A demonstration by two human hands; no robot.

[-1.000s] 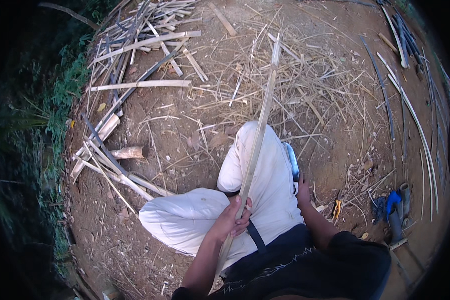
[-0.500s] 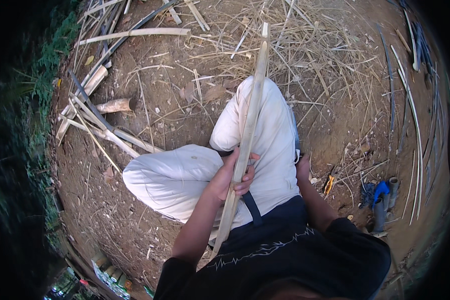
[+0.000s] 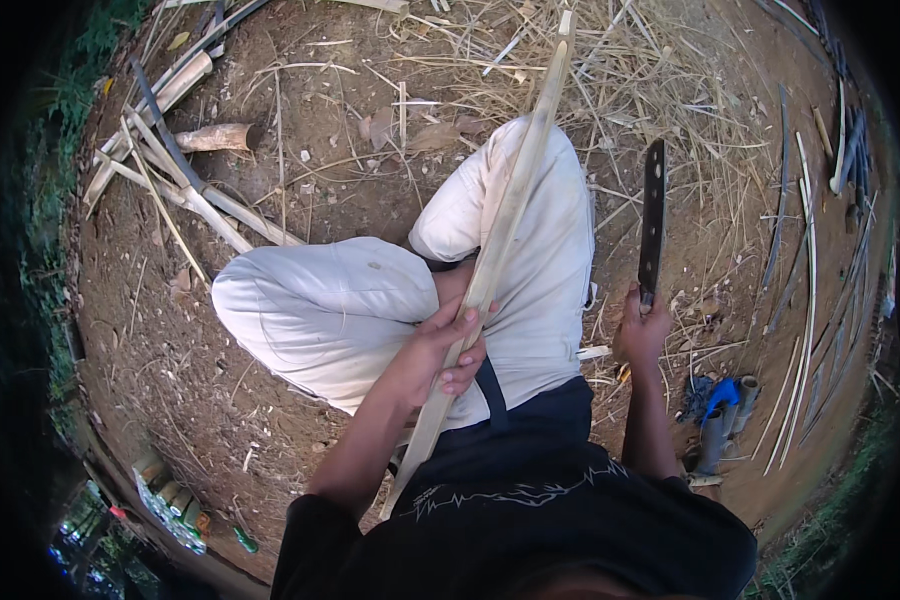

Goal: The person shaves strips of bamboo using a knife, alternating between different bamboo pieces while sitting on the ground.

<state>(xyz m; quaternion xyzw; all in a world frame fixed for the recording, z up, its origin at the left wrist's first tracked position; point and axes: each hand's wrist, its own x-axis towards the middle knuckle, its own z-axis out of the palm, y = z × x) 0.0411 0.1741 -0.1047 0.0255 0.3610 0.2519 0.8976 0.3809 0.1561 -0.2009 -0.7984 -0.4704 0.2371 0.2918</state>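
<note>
A long pale strip of split bamboo slants from my waist up over my raised right knee. My left hand is wrapped round its lower part, thumb on top and fingers curled at the side. Out to the right of my leg, my right hand grips the handle of a knife. Its dark, broad blade has a row of holes and points upward, away from me. Blade and bamboo are well apart. Most of the knife's handle is hidden in my fist.
I sit cross-legged on bare earth. Bamboo shavings lie in a heap ahead. Split bamboo pieces and a cut stub are at the left. Thin strips line the right, near grey tubes with a blue cloth.
My right hand has come up from beside my hip with the knife now in view. My left hand still holds the bamboo strip. The whole view has shifted slightly.
</note>
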